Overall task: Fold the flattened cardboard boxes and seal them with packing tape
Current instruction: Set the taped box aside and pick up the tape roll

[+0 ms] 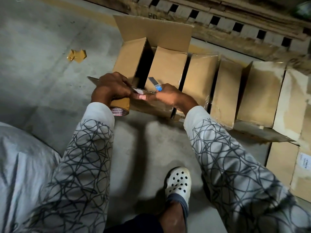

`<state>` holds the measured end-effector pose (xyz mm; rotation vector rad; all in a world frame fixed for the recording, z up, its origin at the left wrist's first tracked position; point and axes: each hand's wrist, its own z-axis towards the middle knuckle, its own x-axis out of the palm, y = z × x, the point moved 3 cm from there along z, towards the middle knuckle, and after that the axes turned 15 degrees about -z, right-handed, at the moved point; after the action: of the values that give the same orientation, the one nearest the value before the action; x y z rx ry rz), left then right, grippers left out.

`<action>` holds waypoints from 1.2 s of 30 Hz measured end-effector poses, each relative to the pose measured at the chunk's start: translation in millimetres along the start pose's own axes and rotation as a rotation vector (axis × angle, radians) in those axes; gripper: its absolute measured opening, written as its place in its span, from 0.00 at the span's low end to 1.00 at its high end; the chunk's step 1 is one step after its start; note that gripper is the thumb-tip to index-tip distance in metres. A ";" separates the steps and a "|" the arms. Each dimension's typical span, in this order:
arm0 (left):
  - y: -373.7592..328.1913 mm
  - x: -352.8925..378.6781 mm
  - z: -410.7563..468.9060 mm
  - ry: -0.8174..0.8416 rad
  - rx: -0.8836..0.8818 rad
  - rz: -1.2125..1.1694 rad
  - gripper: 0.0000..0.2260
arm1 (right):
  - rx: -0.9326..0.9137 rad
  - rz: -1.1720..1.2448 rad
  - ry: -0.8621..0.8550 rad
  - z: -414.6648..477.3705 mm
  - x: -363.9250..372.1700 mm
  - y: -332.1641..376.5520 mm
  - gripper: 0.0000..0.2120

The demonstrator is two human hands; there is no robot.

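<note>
Crouched on a concrete floor point(50, 64), a worker tends an open cardboard box point(129, 58) at the left end of a row of boxes point(225, 91). The left hand point(111, 88) grips a roll of packing tape point(120, 107) and pinches the box's near edge. The right hand point(168, 96) has its fingers curled round a blue knife point(155, 84), blade bared and pointing away, up-left. A slip could cut the left thumb just beside it. The box's mouth faces up, and its long axis appears to run away from the worker.
</note>
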<state>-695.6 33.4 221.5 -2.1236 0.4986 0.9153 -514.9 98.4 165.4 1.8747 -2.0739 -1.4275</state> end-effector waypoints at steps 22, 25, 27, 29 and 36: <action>43.3 18.5 -34.0 -0.090 -0.023 -0.072 0.43 | -0.391 -0.817 -0.147 -23.5 20.4 10.9 0.43; 54.3 18.9 -36.9 -0.139 0.009 -0.084 0.44 | -0.366 -0.811 -0.078 -24.8 23.1 13.3 0.49; 58.8 13.0 -38.8 -0.179 0.024 -0.101 0.45 | -0.337 -0.732 -0.018 -26.0 23.0 18.7 0.51; 63.0 0.0 -39.3 -0.230 0.008 -0.107 0.47 | -0.348 -0.676 -0.003 -25.3 23.1 28.0 0.49; 70.6 -27.7 -31.2 -0.212 0.044 -0.180 0.43 | -0.249 -0.565 0.034 -19.8 37.8 48.2 0.42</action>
<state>-742.2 -34.1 221.8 -1.9678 0.2143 1.0012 -552.9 50.6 185.5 2.4521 -1.3149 -1.6275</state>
